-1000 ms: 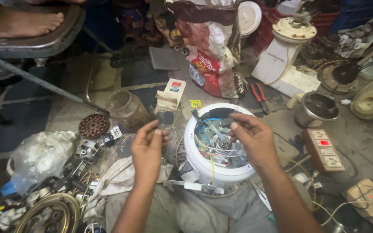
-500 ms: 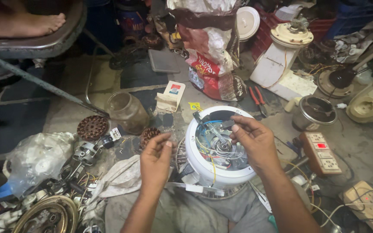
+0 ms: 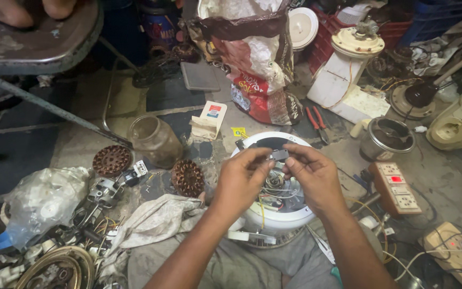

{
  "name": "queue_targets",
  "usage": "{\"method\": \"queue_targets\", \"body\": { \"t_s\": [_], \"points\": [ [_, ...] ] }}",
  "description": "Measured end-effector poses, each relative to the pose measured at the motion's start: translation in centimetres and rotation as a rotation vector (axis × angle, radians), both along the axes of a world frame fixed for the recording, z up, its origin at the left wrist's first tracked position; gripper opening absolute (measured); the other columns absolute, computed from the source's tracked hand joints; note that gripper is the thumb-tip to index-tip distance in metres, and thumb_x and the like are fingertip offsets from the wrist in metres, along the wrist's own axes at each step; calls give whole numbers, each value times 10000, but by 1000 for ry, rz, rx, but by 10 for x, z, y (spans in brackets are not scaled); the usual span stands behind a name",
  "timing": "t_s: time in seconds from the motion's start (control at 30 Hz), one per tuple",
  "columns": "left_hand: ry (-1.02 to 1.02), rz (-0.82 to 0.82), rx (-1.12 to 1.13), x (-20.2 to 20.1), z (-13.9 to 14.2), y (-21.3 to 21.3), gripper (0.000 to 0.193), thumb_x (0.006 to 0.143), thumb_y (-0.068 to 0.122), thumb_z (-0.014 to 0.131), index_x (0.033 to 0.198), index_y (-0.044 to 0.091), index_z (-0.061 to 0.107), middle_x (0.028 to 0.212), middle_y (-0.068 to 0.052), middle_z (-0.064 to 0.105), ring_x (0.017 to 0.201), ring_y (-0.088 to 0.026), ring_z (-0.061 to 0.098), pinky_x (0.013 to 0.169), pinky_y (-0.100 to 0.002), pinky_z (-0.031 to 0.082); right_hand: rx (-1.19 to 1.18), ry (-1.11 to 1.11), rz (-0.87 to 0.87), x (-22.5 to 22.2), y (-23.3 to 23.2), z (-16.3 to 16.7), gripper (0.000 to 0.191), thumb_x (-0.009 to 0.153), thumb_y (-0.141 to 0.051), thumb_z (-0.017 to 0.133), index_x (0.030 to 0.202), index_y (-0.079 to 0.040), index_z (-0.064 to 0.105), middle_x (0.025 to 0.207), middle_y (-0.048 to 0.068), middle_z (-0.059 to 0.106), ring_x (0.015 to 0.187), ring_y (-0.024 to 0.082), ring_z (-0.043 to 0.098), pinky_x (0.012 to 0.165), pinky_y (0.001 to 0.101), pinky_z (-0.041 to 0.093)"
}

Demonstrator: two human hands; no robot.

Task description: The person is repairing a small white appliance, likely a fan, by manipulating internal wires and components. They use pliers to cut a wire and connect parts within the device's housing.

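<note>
Above the opened white appliance base (image 3: 274, 214), our left hand (image 3: 240, 179) and right hand (image 3: 316, 179) pinched one small grey component (image 3: 279, 155); fingers closed on it.

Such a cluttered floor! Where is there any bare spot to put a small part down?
Bare floor lies between the glass jar and the grey flat tile, and on the right between the steel pot and the socket board. Left of the left hand is crowded: cloth, copper windings, motor parts.
</note>
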State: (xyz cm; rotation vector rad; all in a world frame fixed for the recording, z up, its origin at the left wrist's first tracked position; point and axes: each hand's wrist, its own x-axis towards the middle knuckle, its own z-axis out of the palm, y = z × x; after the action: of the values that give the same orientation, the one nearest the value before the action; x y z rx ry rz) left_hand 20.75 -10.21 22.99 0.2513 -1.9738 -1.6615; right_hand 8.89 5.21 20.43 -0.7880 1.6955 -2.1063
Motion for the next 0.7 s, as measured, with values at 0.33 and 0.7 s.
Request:
{"method": "queue_targets", "body": {
  "t_s": [0.33,0.7],
  "points": [
    [138,-6,87,-26,-33,-2,166,936,77,742,1094,26,753,953,-30,766,836,-67,682,746,-250,570,-61,2,72,-3,1,-2,407,932,15,677,1334,54,626,978,75,684,870,122,657,748,287,577],
    [139,-89,159,-21,-31,-6,305,909,21,691,1213,47,702,1026,-31,747,901,-63,682,816,-241,575,23,-12,-15,-1,1,-3,345,940,-21,667,1278,49,652,1025,79,720,845,124,669,730,277,570]
  ]
}}
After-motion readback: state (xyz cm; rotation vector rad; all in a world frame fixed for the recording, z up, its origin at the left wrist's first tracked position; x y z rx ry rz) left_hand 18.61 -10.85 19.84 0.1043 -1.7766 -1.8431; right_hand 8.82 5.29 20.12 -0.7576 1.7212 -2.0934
